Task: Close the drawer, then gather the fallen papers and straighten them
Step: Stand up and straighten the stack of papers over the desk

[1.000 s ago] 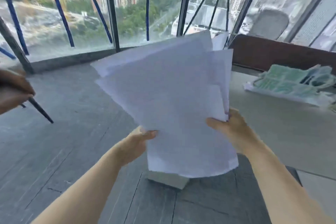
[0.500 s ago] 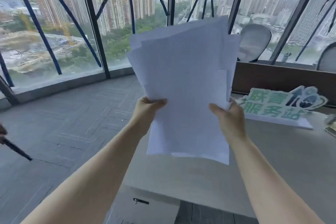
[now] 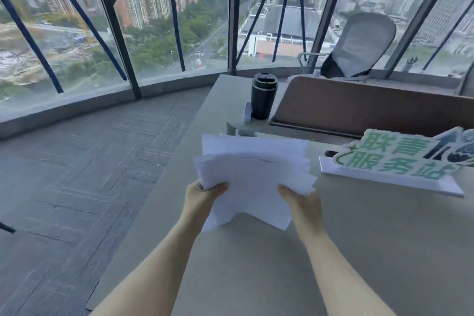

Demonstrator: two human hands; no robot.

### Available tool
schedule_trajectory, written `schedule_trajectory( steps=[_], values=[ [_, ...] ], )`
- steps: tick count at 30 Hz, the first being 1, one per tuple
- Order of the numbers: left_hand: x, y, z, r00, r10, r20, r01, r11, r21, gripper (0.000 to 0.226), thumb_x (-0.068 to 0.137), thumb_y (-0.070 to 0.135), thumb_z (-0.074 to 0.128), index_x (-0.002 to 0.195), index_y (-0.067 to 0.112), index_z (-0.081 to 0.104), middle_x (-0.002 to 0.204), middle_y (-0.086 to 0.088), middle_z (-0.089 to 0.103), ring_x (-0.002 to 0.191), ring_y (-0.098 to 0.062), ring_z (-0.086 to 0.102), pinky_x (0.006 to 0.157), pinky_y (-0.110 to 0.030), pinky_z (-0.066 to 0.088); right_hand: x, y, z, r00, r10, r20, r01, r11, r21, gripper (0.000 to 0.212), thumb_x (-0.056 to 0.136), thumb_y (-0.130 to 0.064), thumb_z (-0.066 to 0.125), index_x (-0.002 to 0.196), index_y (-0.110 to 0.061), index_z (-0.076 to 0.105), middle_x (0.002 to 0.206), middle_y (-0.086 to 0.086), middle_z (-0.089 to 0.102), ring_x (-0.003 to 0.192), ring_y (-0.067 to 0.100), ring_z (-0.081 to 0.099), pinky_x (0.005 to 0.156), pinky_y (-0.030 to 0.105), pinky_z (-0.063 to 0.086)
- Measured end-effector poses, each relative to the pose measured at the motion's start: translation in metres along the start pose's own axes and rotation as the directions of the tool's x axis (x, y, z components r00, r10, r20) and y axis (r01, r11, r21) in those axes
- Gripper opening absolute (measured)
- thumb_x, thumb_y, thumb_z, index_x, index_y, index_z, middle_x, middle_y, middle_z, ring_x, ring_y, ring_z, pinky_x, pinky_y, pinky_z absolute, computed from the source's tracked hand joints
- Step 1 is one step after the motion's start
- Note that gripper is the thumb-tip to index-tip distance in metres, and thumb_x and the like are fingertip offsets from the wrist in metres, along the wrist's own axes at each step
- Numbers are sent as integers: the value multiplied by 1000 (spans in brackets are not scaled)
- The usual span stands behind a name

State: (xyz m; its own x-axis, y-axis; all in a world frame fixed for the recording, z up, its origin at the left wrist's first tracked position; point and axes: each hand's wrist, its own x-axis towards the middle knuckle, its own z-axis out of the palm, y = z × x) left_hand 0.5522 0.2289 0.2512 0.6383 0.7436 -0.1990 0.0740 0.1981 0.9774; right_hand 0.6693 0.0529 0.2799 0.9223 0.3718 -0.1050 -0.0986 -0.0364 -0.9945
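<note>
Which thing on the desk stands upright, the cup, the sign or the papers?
The black cup, at the desk's far end. The green-lettered sign lies flat, and the papers are gripped by the left hand and right hand.

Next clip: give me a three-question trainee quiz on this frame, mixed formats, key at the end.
1. True or false: both hands hold the papers.
2. The black tumbler stands: A) on the floor B) on the desk beyond the papers C) on the chair.
3. Fill in: the sheet edges are ____ (aligned/uneven).

Key: 1 true, left hand and right hand each grip a side. 2 B. 3 uneven.
</note>
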Motion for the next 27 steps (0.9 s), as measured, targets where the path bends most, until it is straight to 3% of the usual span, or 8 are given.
schedule_trajectory(
  steps=[2,5,9,13,17,21,24,27],
  values=[
    [14,-3,-3,999,5,50,-4,1000,-24,16,76,9,79,83,23,75,79,5,78,73,-12,72,58,-19,54,12,3,1,1000,-16,18,15,1000,23,21,80,0,69,72,-19,74,66,-13,73,64,2,66,62,16,51],
    [28,-16,-7,996,-17,87,20,999,-31,29,66,14,81,93,20,73,85,3,78,81,-17,73,61,-21,56,23,16,4,998,2,60,-4,999,41,28,81,5,66,85,-22,71,73,-16,75,69,-2,69,61,13,53],
    [47,-11,4,1000,14,24,-12,997,-81,13,64,17,81,73,21,73,73,3,76,70,-19,69,61,-30,56,36,23,22,998,32,59,-37,996,86,23,81,2,68,93,-18,71,80,-11,77,74,5,72,61,19,53],
    [75,-3,-4,994,108,-13,-108,991,-74,21,63,25,83,78,17,70,74,2,71,63,-9,64,56,-17,51,56,24,27,998,26,49,-33,988,151,12,81,-1,68,86,-11,74,78,-5,78,71,13,72,61,24,56],
    [73,-51,-29,987,-88,131,74,991,110,37,61,18,77,97,22,68,92,2,75,85,-15,71,62,-11,52,52,57,27,984,161,82,-164,986,29,21,66,-9,74,86,-16,74,83,-5,78,81,17,72,69,27,55],
    [72,-79,-24,976,-134,171,111,984,137,39,66,12,68,104,18,63,92,2,70,82,-14,65,65,-16,50,57,72,40,985,162,53,-165,985,57,24,71,-4,72,93,-15,73,86,-4,78,82,13,73,67,22,55],
    [80,-79,-15,996,-78,53,69,987,144,19,73,4,65,82,21,63,74,6,62,69,-15,54,58,-16,45,63,73,57,984,174,28,-175,985,11,17,76,-1,67,84,-14,72,73,-10,75,72,9,71,62,19,53],
    [96,-71,-39,995,-21,-102,36,988,152,14,73,10,73,71,21,65,63,13,62,62,-12,52,59,-26,44,73,69,73,986,164,41,-160,984,-77,17,78,-2,63,88,-11,73,82,-3,77,76,14,73,67,29,56]
  ],
)
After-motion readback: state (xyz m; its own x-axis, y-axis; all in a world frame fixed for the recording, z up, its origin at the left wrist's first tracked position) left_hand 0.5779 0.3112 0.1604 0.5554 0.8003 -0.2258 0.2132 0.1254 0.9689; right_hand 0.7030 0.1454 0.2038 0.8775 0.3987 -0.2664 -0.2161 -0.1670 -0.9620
